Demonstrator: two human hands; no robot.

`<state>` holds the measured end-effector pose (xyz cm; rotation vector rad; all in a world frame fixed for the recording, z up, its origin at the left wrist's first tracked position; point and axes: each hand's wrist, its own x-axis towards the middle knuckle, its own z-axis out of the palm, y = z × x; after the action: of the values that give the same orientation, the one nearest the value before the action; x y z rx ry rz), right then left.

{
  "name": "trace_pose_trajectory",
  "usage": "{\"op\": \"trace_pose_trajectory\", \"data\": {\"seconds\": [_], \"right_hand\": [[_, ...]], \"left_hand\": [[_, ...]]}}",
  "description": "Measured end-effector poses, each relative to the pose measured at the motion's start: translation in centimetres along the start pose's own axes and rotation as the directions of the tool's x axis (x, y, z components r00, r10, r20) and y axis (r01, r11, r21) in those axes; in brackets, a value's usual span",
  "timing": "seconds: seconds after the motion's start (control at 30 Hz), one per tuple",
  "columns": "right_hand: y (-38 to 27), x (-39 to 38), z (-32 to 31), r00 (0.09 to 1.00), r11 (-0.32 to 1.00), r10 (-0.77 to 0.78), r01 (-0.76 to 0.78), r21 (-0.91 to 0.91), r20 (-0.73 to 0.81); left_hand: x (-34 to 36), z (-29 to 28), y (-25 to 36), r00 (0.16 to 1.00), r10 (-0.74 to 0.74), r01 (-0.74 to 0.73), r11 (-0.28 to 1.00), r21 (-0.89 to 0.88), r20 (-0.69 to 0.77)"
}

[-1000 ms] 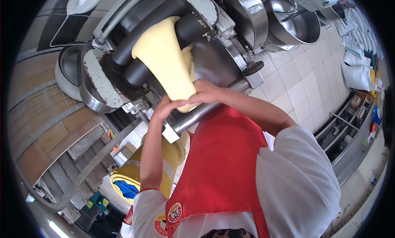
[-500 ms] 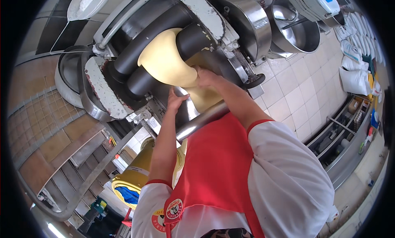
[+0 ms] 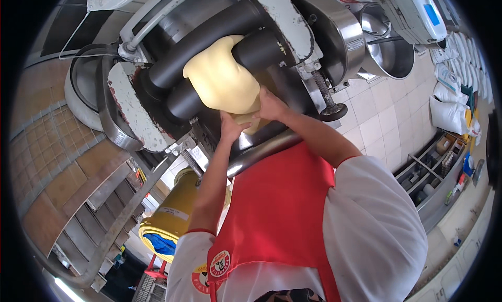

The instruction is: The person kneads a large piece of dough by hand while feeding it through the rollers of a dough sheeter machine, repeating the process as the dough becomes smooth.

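A pale yellow sheet of dough [image 3: 222, 80] drapes over the front dark roller [image 3: 183, 101] of a dough sheeter, its top edge reaching the rear dark roller [image 3: 201, 41]. At the sheet's lower edge, my left hand [image 3: 230, 127] supports the dough, its thumb pointing right and its fingertips hidden under the fold. My right hand [image 3: 270, 104] grips the lower right edge, with some fingers out of sight behind the dough. More dough shows below and between my hands, above the metal tray.
Chipped white side housings [image 3: 137, 108] flank the rollers. A spring-loaded adjusting knob [image 3: 333, 112] juts out at the right, beyond my right forearm. A rounded metal bar [image 3: 266, 151] runs in front of my red apron. A yellow bin [image 3: 167, 213] stands at the lower left; a steel bowl [image 3: 392, 56] is at the upper right.
Both hands have come closer together under the dough, the left moving right across the view. The dough's lower edge is more bunched and rounded. The whole view has shifted slightly.
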<state>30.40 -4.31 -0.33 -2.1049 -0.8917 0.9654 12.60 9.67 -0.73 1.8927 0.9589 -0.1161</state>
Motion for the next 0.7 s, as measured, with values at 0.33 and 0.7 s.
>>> {"op": "trace_pose_trajectory", "data": {"seconds": [0.33,0.7], "right_hand": [[-6.3,6.4,-0.2,0.931,0.918,0.212,-0.086,-0.387,0.296],[-5.0,9.5,2.4,0.980,0.861,0.088,0.015,-0.509,0.178]], "left_hand": [[7.1,-1.0,0.7,0.971,0.222,-0.239,0.913,0.330,0.087],[8.6,-1.0,2.4,0.984,-0.151,0.084,0.862,0.499,0.096]]}}
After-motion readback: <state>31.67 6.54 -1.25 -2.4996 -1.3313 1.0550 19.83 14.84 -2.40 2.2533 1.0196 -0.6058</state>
